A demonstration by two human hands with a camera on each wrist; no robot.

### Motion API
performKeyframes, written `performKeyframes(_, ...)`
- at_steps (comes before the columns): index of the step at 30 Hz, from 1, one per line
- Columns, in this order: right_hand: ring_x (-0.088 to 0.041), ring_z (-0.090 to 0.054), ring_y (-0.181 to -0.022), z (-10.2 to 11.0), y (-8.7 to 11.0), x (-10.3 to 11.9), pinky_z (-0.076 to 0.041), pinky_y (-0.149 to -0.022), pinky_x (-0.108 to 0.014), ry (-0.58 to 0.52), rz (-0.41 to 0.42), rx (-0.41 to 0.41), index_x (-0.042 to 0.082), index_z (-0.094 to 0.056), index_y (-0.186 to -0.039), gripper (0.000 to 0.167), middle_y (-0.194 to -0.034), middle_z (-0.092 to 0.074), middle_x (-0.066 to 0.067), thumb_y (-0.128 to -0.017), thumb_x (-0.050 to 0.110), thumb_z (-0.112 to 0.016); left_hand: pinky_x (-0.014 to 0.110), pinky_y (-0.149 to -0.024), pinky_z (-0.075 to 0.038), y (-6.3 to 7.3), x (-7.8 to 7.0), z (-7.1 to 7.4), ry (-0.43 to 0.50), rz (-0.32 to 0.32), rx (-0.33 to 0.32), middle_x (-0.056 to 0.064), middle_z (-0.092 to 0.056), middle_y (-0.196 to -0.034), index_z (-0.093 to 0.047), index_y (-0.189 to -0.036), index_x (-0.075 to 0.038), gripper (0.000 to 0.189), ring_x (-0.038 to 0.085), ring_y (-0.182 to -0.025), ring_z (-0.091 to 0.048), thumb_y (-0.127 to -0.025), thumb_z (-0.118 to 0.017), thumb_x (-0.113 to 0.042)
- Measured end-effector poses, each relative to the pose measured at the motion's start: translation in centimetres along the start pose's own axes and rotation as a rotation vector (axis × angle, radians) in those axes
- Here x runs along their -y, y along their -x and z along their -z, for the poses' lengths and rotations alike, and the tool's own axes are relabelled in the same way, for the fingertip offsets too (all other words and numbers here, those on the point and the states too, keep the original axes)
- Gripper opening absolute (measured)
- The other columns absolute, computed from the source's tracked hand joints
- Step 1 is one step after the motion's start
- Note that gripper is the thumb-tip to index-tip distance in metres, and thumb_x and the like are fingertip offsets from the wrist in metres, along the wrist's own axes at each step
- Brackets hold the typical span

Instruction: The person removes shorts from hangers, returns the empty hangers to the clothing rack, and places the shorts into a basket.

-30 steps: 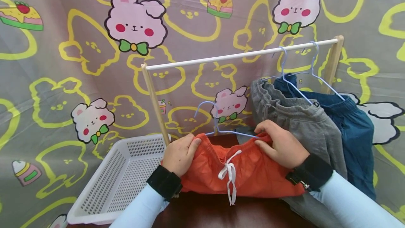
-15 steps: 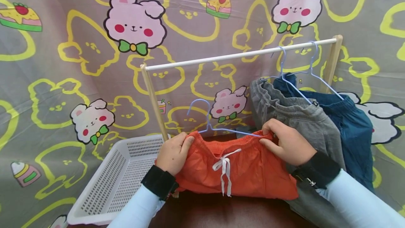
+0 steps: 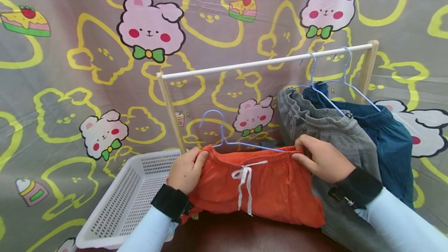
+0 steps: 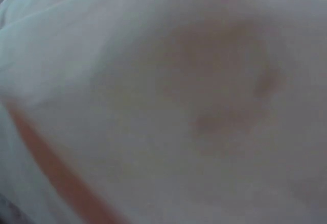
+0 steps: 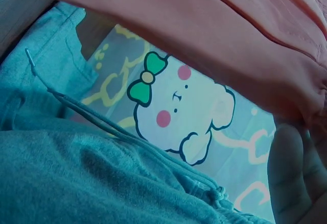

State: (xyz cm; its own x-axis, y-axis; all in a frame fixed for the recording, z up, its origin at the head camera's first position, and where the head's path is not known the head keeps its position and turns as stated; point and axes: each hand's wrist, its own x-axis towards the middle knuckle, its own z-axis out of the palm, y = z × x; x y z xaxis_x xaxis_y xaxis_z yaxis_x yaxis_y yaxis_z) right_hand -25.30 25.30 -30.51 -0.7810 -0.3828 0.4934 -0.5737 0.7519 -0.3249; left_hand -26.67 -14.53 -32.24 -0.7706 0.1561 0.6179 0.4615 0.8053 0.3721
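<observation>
Orange shorts (image 3: pixel 266 189), front and centre, waistband stretched left to right, near side of the white rail (image 3: pixel 266 62) and lower! Left hand (image 3: pixel 185 170) pinches one end, right hand (image 3: pixel 325 159) the other, neither nearer. The blue hanger (image 3: pixel 224 139) pokes up from the waistband, hook below the rail. Right wrist view adds a cord (image 5: pixel 122 130) across another garment (image 5: pixel 102 178), unseen from the head; left wrist's just blur.
</observation>
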Motion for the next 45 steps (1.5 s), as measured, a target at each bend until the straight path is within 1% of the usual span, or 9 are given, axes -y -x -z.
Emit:
performKeyframes(7, -0.011, -0.050, -0.063, 0.1, 0.1, -0.2, -0.044, -0.055, -0.027, -0.007, -0.026, 0.031, 0.018, -0.051, -0.097, 0.022, -0.074, -0.049, 0.006, -0.095, 0.023, -0.073, 0.037, -0.059, -0.041, 0.1, 0.5, 0.3, 0.012, 0.008, -0.012, -0.001, -0.047, -0.066, -0.057, -0.084, -0.018, 0.029, 0.021, -0.062, -0.050, -0.105, -0.055, -0.037)
performKeyframes(15, -0.010, -0.050, -0.063, 0.0, 0.2, 0.0, -0.044, -0.054, -0.028, 0.003, -0.045, 0.038, 0.017, -0.054, -0.099, 0.021, -0.074, -0.051, 0.006, -0.095, 0.022, -0.074, 0.036, -0.057, -0.040, 0.0, 0.8, 0.6, 0.019, 0.018, -0.028, -0.002, -0.045, -0.064, -0.057, -0.083, -0.017, 0.029, 0.020, -0.060, -0.049, -0.105, -0.055, -0.037)
performKeyframes(18, -0.010, -0.051, -0.065, -0.2, 0.2, -0.2, -0.045, -0.056, -0.028, 0.011, -0.024, 0.012, 0.018, -0.056, -0.097, 0.020, -0.076, -0.052, 0.007, -0.093, 0.020, -0.076, 0.036, -0.057, -0.039, 0.0, 0.8, 0.7, 0.019, 0.022, -0.023, -0.002, -0.044, -0.064, -0.056, -0.083, -0.016, 0.030, 0.020, -0.059, -0.047, -0.105, -0.055, -0.036)
performKeyframes(23, -0.009, -0.054, -0.072, -0.6, 0.3, -0.5, -0.050, -0.062, -0.028, 0.012, 0.053, -0.052, 0.023, -0.058, -0.092, 0.024, -0.083, -0.055, 0.009, -0.088, 0.014, -0.081, 0.036, -0.057, -0.039, 0.0, 0.8, 0.7, 0.012, 0.039, -0.016, -0.001, -0.044, -0.064, -0.057, -0.084, -0.016, 0.030, 0.021, -0.060, -0.048, -0.105, -0.055, -0.038)
performKeyframes(25, -0.008, -0.055, -0.073, -0.7, 0.3, -0.5, -0.052, -0.063, -0.028, 0.003, 0.061, -0.061, 0.023, -0.059, -0.092, 0.025, -0.084, -0.056, 0.010, -0.087, 0.013, -0.081, 0.036, -0.057, -0.039, 0.0, 0.8, 0.7, 0.010, 0.046, -0.015, -0.001, -0.044, -0.064, -0.057, -0.085, -0.016, 0.030, 0.021, -0.061, -0.048, -0.105, -0.055, -0.038)
performKeyframes(29, -0.009, -0.055, -0.072, -1.0, 0.3, -0.6, -0.051, -0.062, -0.028, -0.031, 0.035, -0.070, 0.023, -0.063, -0.093, 0.020, -0.082, -0.058, 0.011, -0.088, 0.013, -0.080, 0.037, -0.058, -0.040, 0.0, 0.8, 0.6, -0.002, 0.046, -0.021, 0.000, -0.046, -0.064, -0.057, -0.085, -0.016, 0.030, 0.023, -0.062, -0.051, -0.105, -0.054, -0.038)
performKeyframes(35, -0.010, -0.057, -0.073, -1.5, 0.7, -0.5, -0.051, -0.063, -0.028, -0.124, -0.023, -0.101, 0.023, -0.066, -0.093, 0.013, -0.082, -0.061, 0.010, -0.092, 0.015, -0.076, 0.037, -0.058, -0.041, 0.1, 0.6, 0.6, 0.003, 0.038, -0.030, -0.001, -0.047, -0.065, -0.056, -0.083, -0.017, 0.031, 0.023, -0.063, -0.053, -0.106, -0.053, -0.038)
performKeyframes(38, -0.011, -0.059, -0.074, -1.7, 0.7, -0.4, -0.052, -0.065, -0.029, -0.148, -0.038, -0.089, 0.024, -0.067, -0.094, 0.012, -0.084, -0.062, 0.010, -0.093, 0.015, -0.075, 0.036, -0.058, -0.040, 0.0, 0.5, 0.7, 0.010, 0.043, -0.025, -0.001, -0.046, -0.065, -0.055, -0.082, -0.017, 0.033, 0.022, -0.062, -0.051, -0.106, -0.052, -0.040)
performKeyframes(45, -0.011, -0.058, -0.079, -2.1, 0.5, -0.2, -0.052, -0.068, -0.030, -0.142, -0.042, 0.000, 0.025, -0.064, -0.097, 0.013, -0.090, -0.060, 0.010, -0.094, 0.017, -0.075, 0.036, -0.057, -0.040, 0.1, -0.1, 0.7, 0.026, 0.016, 0.008, -0.002, -0.045, -0.063, -0.055, -0.084, -0.016, 0.032, 0.020, -0.060, -0.049, -0.105, -0.053, -0.039)
